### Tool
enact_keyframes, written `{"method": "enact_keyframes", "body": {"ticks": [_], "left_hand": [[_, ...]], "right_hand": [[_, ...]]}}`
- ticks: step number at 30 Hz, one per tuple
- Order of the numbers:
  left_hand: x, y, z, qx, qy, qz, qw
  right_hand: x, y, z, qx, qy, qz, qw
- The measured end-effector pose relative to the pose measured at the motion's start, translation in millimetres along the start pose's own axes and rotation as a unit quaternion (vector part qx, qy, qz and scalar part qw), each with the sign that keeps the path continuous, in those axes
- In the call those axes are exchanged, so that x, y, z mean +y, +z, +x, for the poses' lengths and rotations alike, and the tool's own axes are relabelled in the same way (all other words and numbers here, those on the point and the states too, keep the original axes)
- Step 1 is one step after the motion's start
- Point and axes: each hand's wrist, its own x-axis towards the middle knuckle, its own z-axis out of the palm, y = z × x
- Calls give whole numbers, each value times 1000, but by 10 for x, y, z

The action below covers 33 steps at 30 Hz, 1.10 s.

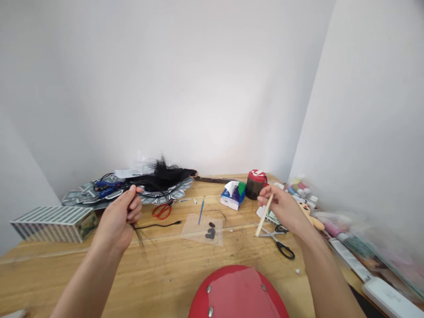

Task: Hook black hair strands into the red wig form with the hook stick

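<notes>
My left hand (117, 218) is closed in a pinch, raised over the left side of the table. Thin dark hair strands (141, 240) hang below its palm and seem to be held in it; the fingers hide most of them. My right hand (280, 205) grips a pale, flat wooden stick (264, 216) that slants downward to the left. Below that stick lie grey scissors with black handles (281, 245), blades open. Between my hands, a clear plastic sheet (188, 234) carries small dark grey lumps (210, 233), with a thin blue brush (201, 212) lying across its edge.
A red dome with rivets (232, 291) sits at the front edge. Behind are black hair (159, 179), red-handled scissors (162, 211), a black cable (159, 225), a tissue box (232, 196) and a red-lidded container (255, 185). A striped box (56, 223) stands left; bottles and bags (351, 234) crowd the right.
</notes>
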Motion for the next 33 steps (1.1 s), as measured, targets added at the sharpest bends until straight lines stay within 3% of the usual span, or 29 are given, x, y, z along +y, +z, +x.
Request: {"method": "enact_keyframes", "body": {"ticks": [3, 6, 9, 13, 20, 25, 30, 33], "left_hand": [[-142, 140, -116, -19, 5, 25, 999], [-345, 347, -328, -75, -19, 60, 995], [-514, 532, -562, -152, -70, 84, 982], [-615, 658, -777, -230, -105, 105, 962], [-635, 710, -820, -282, -68, 163, 943], [-575, 704, -815, -281, -34, 194, 939], [-491, 667, -810, -278, -23, 237, 930], [-466, 666, -801, -266, -9, 250, 931]], "right_hand": [[-349, 178, -234, -99, -42, -5, 994], [-638, 401, -491, -197, -72, -17, 978], [-783, 591, -684, -230, -122, -45, 964], [-806, 717, -763, -195, -196, -85, 957], [-759, 696, -704, -136, -228, -121, 957], [-771, 629, -678, -110, -194, -135, 965], [-708, 425, -535, -121, -125, -136, 975], [-638, 275, -467, -75, -93, -136, 983]]}}
